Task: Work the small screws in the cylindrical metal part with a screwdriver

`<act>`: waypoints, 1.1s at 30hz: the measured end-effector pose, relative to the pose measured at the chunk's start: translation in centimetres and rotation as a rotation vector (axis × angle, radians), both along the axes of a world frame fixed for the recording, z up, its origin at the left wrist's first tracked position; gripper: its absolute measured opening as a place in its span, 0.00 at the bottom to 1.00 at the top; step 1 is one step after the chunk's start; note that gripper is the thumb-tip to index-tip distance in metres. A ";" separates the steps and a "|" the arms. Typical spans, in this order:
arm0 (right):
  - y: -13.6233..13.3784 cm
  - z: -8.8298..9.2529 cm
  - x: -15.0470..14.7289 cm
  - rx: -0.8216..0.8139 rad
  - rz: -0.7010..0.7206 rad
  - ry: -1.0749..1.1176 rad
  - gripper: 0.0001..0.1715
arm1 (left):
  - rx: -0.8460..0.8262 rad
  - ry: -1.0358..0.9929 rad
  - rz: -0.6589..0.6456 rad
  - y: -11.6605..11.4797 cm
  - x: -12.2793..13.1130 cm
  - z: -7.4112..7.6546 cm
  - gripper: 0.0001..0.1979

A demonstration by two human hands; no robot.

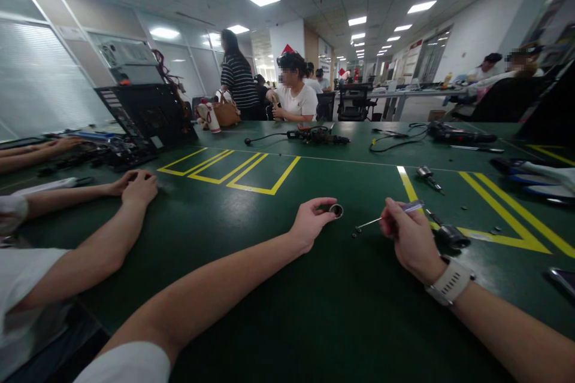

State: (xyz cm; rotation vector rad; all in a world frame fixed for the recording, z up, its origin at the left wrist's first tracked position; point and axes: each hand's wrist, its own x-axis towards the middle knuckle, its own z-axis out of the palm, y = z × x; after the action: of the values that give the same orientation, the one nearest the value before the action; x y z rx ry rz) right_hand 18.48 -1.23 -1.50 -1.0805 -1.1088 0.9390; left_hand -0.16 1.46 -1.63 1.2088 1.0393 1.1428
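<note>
Over the surface [314,317], a metal ring [340,213] is being pinched by the left grip [309,222] while, rightward, a thin-shafted tool [371,223] is being clamped by the right grip [411,240] (shaft slanting left, tip apart).

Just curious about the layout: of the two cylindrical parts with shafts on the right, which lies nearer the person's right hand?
The dark part, just beside the right hand. The silvery part lies farther back.
</note>
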 end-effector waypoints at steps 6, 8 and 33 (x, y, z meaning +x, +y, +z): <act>-1.1 0.9 -0.2 0.183 0.252 -0.203 0.14 | 0.013 0.006 -0.020 -0.1 -0.2 0.1 0.17; -1.4 1.1 -0.4 0.210 0.289 -0.332 0.13 | 0.019 0.003 -0.010 -0.2 -0.1 0.2 0.16; -2.7 1.1 -1.4 0.573 0.298 -0.996 0.08 | 0.099 0.040 0.070 0.1 0.3 -0.6 0.12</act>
State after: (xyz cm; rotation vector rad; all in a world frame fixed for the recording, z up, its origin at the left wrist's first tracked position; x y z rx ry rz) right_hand 17.13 -3.89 -0.40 -0.8943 -2.2358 0.1920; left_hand 0.17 1.61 -2.26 1.2855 1.0729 1.2410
